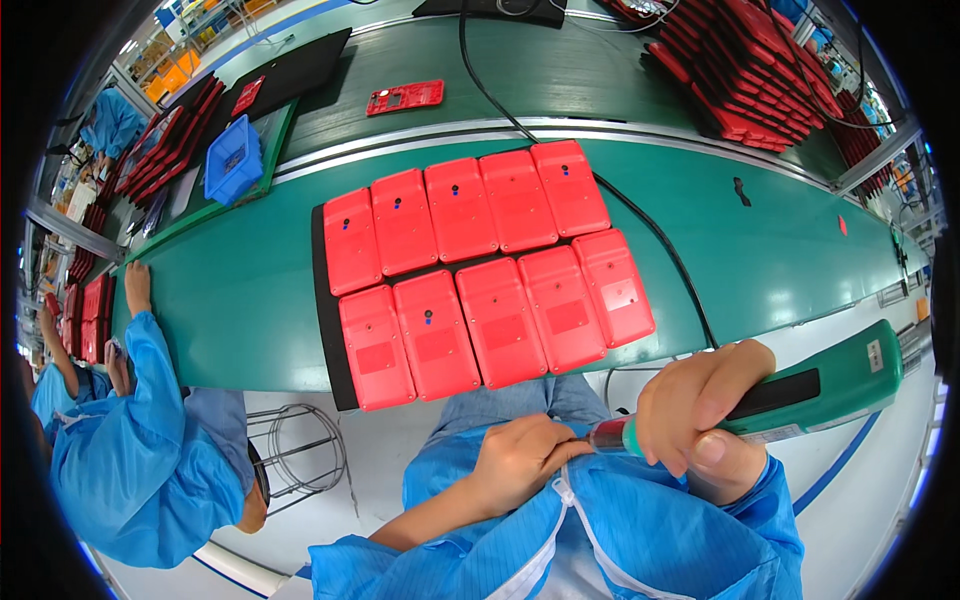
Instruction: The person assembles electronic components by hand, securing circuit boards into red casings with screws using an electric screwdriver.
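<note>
My right hand (705, 410) is wrapped round a green electric screwdriver (850, 375) with a black patch on its body. The tool lies nearly level in front of my blue jacket, nose toward the left. At that nose the fingers of my left hand (522, 462) are pinched together around the bit, which they mostly cover. Beyond my hands, on the green bench, two rows of red plastic casings (500, 325) rest on a black tray (336, 350). Small screw holes mark their corners, and several carry a dark spot with a blue mark near the upper part.
A black cable (655, 235) runs over the bench right of the casings. Behind a metal rail lie a single red frame (405, 97), a blue bin (234, 160) and, at the right, stacked red parts (745, 80). At the left, a person in blue (140, 450) sits near a wire stool (300, 455).
</note>
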Available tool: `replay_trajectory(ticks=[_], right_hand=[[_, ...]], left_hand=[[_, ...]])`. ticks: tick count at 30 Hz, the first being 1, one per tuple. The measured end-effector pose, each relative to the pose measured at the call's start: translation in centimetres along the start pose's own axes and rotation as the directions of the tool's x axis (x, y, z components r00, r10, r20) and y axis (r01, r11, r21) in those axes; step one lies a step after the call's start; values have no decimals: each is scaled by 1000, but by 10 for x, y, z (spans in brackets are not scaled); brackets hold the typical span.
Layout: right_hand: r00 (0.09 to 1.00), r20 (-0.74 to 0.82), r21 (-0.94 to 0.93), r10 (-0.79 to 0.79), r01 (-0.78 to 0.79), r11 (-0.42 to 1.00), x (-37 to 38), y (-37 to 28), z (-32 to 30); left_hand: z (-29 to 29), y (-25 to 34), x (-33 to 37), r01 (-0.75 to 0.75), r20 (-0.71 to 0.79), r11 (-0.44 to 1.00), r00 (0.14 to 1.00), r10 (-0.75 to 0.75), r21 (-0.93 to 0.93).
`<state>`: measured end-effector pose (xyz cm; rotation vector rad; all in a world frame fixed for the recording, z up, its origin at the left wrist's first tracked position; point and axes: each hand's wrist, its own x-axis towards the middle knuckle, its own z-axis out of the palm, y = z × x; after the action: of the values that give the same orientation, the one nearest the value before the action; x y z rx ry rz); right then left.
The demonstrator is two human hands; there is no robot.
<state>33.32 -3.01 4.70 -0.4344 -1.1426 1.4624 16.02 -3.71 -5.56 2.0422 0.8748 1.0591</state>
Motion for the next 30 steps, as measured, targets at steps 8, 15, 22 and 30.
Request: replay_trajectory(ticks=[8,15,22,30], right_hand=[[900,-149,-251,-409,366,896,15,-12,-34],[849,-115,-496,-516,401,770,32,-6,-63],[860,-113,-498,-498,384,777,33,1,-67],[879,-115,-496,-462,352,794,36,4,-68]], left_hand=[[3,-19,-9,656,375,265,665,-646,-707],[7,-37,-22,306,618,-537,354,-702,-786],[7,-41,-22,241,615,-568,233,-753,-787],[5,-43,-21,330,650,-564,295,-700,-757]])
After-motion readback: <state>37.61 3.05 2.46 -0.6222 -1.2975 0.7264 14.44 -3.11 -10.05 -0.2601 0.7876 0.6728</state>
